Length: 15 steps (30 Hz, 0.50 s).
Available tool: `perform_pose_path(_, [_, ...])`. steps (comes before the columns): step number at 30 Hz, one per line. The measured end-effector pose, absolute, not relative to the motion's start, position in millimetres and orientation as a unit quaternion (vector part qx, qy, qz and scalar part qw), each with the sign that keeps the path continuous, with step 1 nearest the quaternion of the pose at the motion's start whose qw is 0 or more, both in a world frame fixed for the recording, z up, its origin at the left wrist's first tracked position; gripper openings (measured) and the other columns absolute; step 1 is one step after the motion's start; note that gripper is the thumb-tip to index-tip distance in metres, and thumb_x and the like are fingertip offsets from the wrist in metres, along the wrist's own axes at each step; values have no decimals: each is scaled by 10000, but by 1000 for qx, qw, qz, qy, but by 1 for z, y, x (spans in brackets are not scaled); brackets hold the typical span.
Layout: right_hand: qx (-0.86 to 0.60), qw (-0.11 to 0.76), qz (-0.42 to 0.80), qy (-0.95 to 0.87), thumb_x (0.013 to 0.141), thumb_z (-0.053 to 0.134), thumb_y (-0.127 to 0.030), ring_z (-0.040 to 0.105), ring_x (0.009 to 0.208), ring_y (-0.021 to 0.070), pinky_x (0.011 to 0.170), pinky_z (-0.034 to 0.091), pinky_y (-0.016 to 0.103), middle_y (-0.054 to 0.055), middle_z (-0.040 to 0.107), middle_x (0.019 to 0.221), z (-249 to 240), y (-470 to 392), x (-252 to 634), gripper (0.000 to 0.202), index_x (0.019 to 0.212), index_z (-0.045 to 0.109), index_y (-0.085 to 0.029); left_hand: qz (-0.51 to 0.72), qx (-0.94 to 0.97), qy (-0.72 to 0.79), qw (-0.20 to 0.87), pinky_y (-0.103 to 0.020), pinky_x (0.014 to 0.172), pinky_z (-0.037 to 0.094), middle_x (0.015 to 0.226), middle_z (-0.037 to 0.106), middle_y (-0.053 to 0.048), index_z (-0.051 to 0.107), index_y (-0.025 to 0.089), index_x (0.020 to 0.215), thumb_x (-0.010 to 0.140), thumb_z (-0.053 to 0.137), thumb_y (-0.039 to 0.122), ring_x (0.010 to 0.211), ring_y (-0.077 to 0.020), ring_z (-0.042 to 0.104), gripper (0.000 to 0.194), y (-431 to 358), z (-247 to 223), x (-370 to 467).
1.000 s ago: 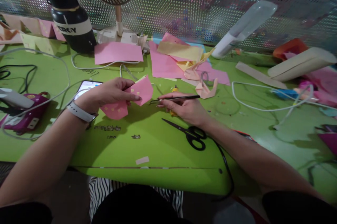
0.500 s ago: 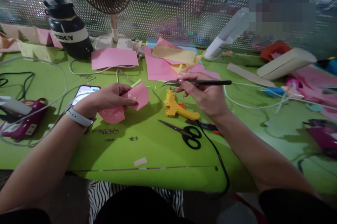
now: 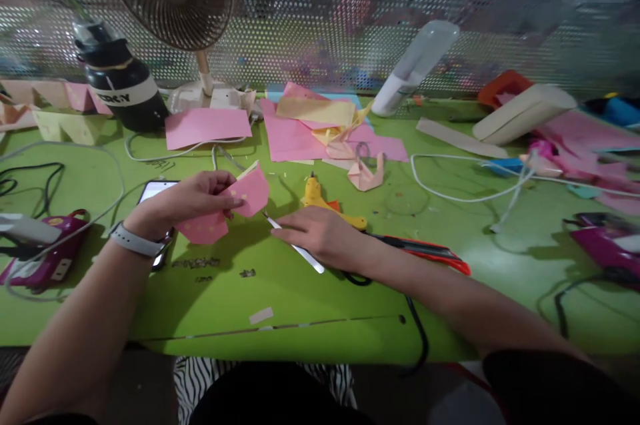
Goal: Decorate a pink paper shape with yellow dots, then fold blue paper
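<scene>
My left hand [image 3: 203, 195] pinches a folded pink paper piece [image 3: 203, 230] dotted with small yellow squares, above the green table. My right hand [image 3: 320, 233] is closed round slim tweezers [image 3: 306, 257], which catch the light. Their tips point up and left, close by the paper's right edge; whether they touch it I cannot tell. Behind that hand lies a yellow glue gun [image 3: 314, 192], partly covered. The scissors [image 3: 357, 280] are mostly hidden under my right hand and wrist, with part of a black handle loop showing.
A red-and-black utility knife [image 3: 430, 253] lies beyond my right forearm. Under my left wrist is a phone [image 3: 159, 188]. Paper sheets [image 3: 285, 135], a fan [image 3: 203, 72], a black bottle [image 3: 127, 92] and a white-based clear bottle [image 3: 400, 82] stand or lie toward the back. White cables [image 3: 450, 197] cross the table.
My right hand has moved left and down with the tweezers, bringing their tips near the pink paper and covering the scissors. My left hand still holds the paper. The view has shifted slightly.
</scene>
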State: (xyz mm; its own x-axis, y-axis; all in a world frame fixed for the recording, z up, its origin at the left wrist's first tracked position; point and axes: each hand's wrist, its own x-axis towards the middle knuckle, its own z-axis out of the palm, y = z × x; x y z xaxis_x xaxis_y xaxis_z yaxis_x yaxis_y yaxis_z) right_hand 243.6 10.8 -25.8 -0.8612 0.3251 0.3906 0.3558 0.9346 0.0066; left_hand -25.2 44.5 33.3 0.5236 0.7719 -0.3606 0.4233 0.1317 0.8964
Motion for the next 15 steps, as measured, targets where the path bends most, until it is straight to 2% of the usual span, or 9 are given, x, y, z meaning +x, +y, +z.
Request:
perform_pose_path(4, [-177,185,-21,-966,916,503,-47,679,888,201,737,533,360,116,733,1059,-25,12,242,299,1145,669,-144,128,673,472,555,-218,535,398,738,601,-2,585,177,819,829,653,400,616,-96,539,233,47,30,-27])
perform_pose_path(7, [-179,170,5,-969,906,492,-36,674,877,196,743,535,368,104,739,1037,-16,14,245,343,1185,654,-152,132,665,477,560,-232,584,421,789,630,-7,570,182,939,820,660,404,675,-116,579,266,49,26,-28])
perform_pose_path(10, [-204,163,24,-965,894,506,-52,673,833,188,746,539,365,114,740,1009,0,17,255,311,1150,668,-121,115,649,487,573,-248,620,438,844,669,-26,514,181,1105,812,659,415,740,-146,621,402,50,22,-29])
perform_pose_path(15, [-287,150,78,-943,920,508,-140,663,778,174,678,508,309,87,733,945,29,15,273,235,1051,702,-153,65,665,475,572,-261,689,460,915,706,-60,553,172,1062,832,625,453,824,-169,640,370,51,27,-27])
